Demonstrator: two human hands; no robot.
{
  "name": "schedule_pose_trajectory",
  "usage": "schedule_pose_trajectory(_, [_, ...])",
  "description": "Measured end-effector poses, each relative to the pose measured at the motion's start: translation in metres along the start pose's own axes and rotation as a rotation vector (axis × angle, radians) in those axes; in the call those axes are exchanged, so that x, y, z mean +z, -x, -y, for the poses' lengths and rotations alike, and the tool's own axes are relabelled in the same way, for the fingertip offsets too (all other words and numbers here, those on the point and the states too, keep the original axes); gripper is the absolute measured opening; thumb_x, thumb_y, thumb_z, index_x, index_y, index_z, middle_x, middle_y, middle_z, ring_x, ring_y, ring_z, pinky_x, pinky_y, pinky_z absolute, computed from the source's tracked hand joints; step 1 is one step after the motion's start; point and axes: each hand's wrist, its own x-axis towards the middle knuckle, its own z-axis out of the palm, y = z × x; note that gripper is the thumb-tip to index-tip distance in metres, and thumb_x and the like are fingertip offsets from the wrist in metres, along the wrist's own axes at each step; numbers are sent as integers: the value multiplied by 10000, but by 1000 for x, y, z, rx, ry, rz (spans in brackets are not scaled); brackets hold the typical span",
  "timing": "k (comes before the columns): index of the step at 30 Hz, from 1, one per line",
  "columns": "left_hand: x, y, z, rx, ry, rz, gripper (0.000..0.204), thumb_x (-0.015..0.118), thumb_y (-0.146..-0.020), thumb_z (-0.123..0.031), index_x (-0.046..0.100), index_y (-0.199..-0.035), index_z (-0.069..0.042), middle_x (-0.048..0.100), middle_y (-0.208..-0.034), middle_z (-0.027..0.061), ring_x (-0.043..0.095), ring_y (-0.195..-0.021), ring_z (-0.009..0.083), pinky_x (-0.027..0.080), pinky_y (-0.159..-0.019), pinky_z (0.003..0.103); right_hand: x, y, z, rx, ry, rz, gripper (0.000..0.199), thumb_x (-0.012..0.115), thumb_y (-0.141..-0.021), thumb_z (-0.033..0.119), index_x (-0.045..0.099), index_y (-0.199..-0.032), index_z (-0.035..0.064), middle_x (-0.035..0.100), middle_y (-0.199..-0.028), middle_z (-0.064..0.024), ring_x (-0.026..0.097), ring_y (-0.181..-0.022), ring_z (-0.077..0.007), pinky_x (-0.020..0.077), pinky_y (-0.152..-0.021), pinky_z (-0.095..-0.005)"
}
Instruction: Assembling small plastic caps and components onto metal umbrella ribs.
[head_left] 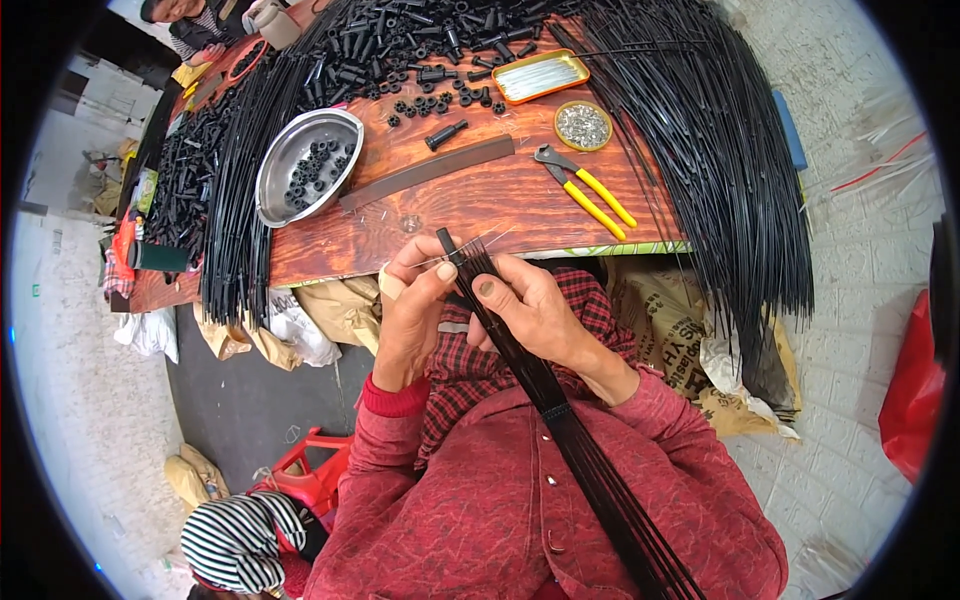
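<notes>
A bundle of long thin black rods (560,405) slants from my lap up to the table's front edge, with a short dark stub at its upper end. My left hand (412,290) is closed in a pinch at that upper end, its thumb pressing just below the stub. One of its fingers wears a beige wrap. Close to the thumb, fine pale wires (487,240) cross the rods and stick out to the right. My right hand (528,305) is closed round the rods slightly lower, thumb on top; its other fingertips are partly hidden.
On the wooden table (350,245) are yellow-handled pliers (592,195), a dark flat bar (430,172), a metal bowl (268,180) of black rings, a round dish (583,126) and a tray (541,76) of pale wires. Black rods (700,170) overhang the right edge. Another person (205,30) sits far left.
</notes>
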Motion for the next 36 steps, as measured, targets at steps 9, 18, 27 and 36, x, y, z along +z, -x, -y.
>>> schedule_pose_trajectory(9, [2, -1, -6, -37, -81, 4, 199, 682, -925, -75, 655, -1115, -24, 714, -996, 71, 640, -810, 102, 514, -709, 242, 4, -3, 11, -1, -141, 16, 317, 461, -1052, 218, 473, -1280, -2, 682, -928, -135, 645, -611, -124, 532, -553, -231])
schedule_pose_trajectory(18, [12, -2, -8, 15, -139, -11, 305, 630, -947, -52, 628, -1245, 17, 688, -1032, 71, 565, -714, 57, 484, -629, 223, -3, -15, 7, -63, -167, 135, 444, 486, -1067, 365, 465, -1333, 10, 693, -908, -139, 638, -594, -133, 516, -550, -223])
schedule_pose_trajectory(27, [5, 5, -12, 61, -166, -80, 246, 678, -935, -33, 651, -1177, 5, 677, -1132, 86, 626, -954, 114, 490, -835, 251, -4, -10, 4, -31, -141, 69, 375, 484, -1070, 354, 512, -1203, 4, 683, -839, -113, 609, -556, -93, 488, -505, -203])
schedule_pose_trajectory(36, [-5, 1, -10, 280, -325, -109, 82, 682, -924, -71, 663, -863, -21, 640, -1106, 75, 589, -998, 131, 440, -924, 290, -2, -13, 6, -10, -96, 29, 343, 498, -1066, 346, 508, -1149, 13, 687, -829, -128, 604, -552, -99, 482, -506, -208])
